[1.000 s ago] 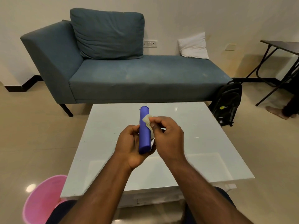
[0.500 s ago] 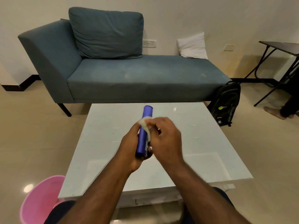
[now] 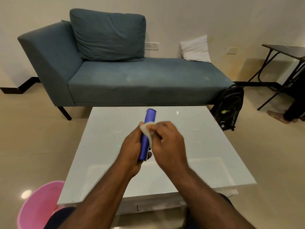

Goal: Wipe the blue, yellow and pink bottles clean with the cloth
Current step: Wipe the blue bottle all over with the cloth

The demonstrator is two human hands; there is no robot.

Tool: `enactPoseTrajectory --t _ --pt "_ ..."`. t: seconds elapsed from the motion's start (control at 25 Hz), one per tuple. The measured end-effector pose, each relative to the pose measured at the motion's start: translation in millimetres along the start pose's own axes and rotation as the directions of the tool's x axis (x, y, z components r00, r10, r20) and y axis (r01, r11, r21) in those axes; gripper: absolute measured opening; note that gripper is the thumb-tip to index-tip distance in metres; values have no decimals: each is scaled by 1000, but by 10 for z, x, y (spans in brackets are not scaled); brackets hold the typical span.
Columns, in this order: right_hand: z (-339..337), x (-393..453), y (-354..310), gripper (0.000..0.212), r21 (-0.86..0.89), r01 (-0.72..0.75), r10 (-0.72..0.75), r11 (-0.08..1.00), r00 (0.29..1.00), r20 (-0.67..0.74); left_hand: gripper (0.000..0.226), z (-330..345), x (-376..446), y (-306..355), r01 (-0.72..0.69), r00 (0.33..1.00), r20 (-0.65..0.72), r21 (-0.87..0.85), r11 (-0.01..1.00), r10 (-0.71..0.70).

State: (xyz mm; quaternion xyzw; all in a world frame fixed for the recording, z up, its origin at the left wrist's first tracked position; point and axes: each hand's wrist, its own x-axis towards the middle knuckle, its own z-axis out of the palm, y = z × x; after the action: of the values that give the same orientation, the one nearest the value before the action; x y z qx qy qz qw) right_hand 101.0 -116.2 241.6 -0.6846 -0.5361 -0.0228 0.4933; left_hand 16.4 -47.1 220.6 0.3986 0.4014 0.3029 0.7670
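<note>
The blue bottle [image 3: 147, 134] is held above the white counter [image 3: 206, 154], tilted slightly with its far end pointing away from the person. The lower part of the bottle is gripped by the left hand [image 3: 132, 149], whose fingers are curled round it from the left side. A pale cloth [image 3: 146, 129] is pressed against the middle of the bottle by the right hand [image 3: 166, 141]; the cloth is pinched between the curled fingers and thumb of that hand, and it wraps partly over the bottle's upper side. The right hand is somewhat blurred, so the exact lie of its fingertips cannot be told. The two hands are touching or nearly touching around the bottle.

Behind the counter a blue-grey couch [image 3: 140, 81] is set against the wall, with a large cushion [image 3: 109, 35] at its left end and a small white pillow [image 3: 195, 49] at its right. A black backpack [image 3: 229, 108] is leaned beside the couch's right end. A pink bucket [image 3: 36, 207] is seen on the floor at the lower left, just beside the counter. A dark folding table [image 3: 283, 52] is partly visible at the right edge.
</note>
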Motion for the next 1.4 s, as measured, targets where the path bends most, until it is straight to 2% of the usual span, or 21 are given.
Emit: enactPoseTrajectory --t 0.12,0.24,0.36,0.52,0.68,0.84,0.92,1.0,1.12,1.2,1.32,1.4 --pt "-54 317 140 10 -44 -78 75 996 994 -75 49 27 -14 -52 -128 992 17 139 982 127" --pt "-37 295 136 11 -55 -51 50 997 999 -8 58 18 -14 -31 -204 979 30 203 958 202" --pt "-28 195 159 11 -49 -10 12 999 1000 27 59 -15 11 -22 -216 976 35 210 954 213" --pt "-28 249 222 8 23 -82 83 996 994 -68 59 16 -2 -20 -203 976 114 172 964 186" --pt "26 164 218 11 -12 -11 10 1000 1000 -14 61 -51 16 -43 -223 970 144 211 952 195" --pt "5 276 258 7 -24 -62 59 998 992 -108 61 -28 11 -114 -238 964 181 276 931 193" --pt "40 182 256 12 -97 15 -19 995 999 -41 61 -60 30 -120 -229 967 172 250 941 190" --pt "37 86 300 14 -82 68 -68 994 998 12 58 -119 69 -131 -188 972 180 196 962 153" --pt "69 38 386 12 -7 -15 15 1000 999 -41 41 -117 54 -134 -91 977 197 32 995 83" --pt "163 -72 381 18 -63 14 -14 998 1000 0 32 -110 62 -133 -40 981 188 -75 996 53" --pt "228 -262 321 21 -105 48 -39 993 995 87 40 -170 104 -124 50 991 130 -195 979 -25" --pt "203 -261 292 19 -99 57 -47 993 994 103 42 -205 108 -123 94 987 145 -232 968 -61"
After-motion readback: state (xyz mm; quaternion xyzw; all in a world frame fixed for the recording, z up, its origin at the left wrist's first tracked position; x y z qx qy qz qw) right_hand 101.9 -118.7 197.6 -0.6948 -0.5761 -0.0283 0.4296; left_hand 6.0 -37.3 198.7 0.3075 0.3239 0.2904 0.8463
